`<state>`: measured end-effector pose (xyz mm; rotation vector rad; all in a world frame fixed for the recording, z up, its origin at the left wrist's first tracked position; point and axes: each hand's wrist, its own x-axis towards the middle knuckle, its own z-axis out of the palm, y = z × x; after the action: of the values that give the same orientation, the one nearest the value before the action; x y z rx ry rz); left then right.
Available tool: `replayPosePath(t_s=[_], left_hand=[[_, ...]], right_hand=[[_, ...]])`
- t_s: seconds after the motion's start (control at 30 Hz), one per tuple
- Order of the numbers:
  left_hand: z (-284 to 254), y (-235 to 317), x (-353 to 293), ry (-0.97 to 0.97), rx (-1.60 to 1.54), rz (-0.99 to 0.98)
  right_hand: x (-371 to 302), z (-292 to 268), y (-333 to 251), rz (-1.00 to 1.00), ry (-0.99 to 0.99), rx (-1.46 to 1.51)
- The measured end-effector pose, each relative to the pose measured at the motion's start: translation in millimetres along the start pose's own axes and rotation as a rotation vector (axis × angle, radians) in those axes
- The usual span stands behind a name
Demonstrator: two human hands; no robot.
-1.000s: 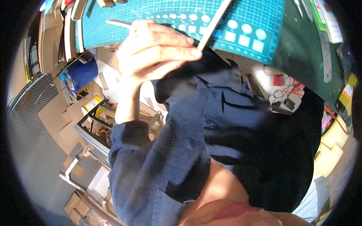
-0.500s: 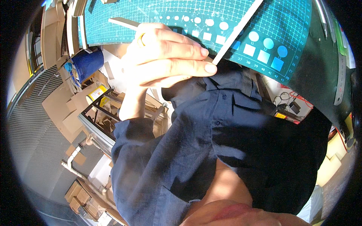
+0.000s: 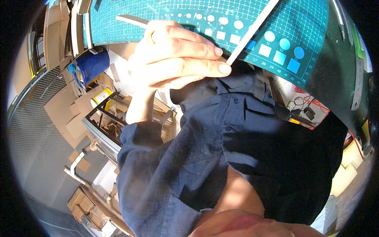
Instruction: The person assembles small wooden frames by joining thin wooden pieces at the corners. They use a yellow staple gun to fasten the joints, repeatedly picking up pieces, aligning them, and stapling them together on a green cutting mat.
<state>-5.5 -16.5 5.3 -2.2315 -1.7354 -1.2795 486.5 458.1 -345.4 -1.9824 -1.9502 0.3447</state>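
My left hand (image 3: 177, 55), with a ring on one finger, is closed above the near edge of a green cutting mat (image 3: 158, 12). Its thumb and fingers are pressed together at the lower end of a thin pale strip (image 3: 252, 33), which slants up and right across the mat. Behind the knuckles, a second pale strip (image 3: 132, 20) sticks out to the left; the hand covers its other end, so I cannot tell whether it is gripped too. My right hand is out of view.
Long pale boards (image 3: 59, 35) stand at the far left, near a blue bin (image 3: 92, 67). A metal ruler (image 3: 357, 85) lies on the dark surface at right. Below are a black-framed rack (image 3: 104, 122), cardboard (image 3: 67, 110) and cables (image 3: 304, 106).
The whole view has shifted slightly, with the hand and mat a little farther right in it. The left hand keeps its pinch at the slanted strip's end.
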Motion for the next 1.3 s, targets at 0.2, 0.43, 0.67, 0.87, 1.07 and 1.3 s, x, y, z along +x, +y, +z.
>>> replayPosePath(t_s=[0.2,0.43,0.67,0.87,1.07,1.3], left_hand=[[-0.7,-2.5,-1.3,0.013,0.013,0.021],[-4.5,0.7,-3.2,-0.002,0.044,0.014],[-7.1,-0.5,1.7,-0.032,0.043,0.019],[-6.3,1.7,-6.0,-0.004,0.103,-0.028],[-0.8,-10.5,-3.9,0.025,0.074,0.002],[0.9,-5.3,-0.9,0.096,0.061,-0.001]], right_hand=[[-3.5,-4.1,0.1,0.008,0.012,0.029],[-13.2,-14.8,-12.8,0.003,0.097,0.157],[-89.6,-89.3,-43.8,-0.011,0.424,0.603],[-260.8,-175.9,-218.3,-0.407,0.259,0.660],[-361.4,-175.8,-374.0,-0.725,-0.275,1.239],[-374.5,-162.8,-416.1,-0.765,-0.231,1.234]])
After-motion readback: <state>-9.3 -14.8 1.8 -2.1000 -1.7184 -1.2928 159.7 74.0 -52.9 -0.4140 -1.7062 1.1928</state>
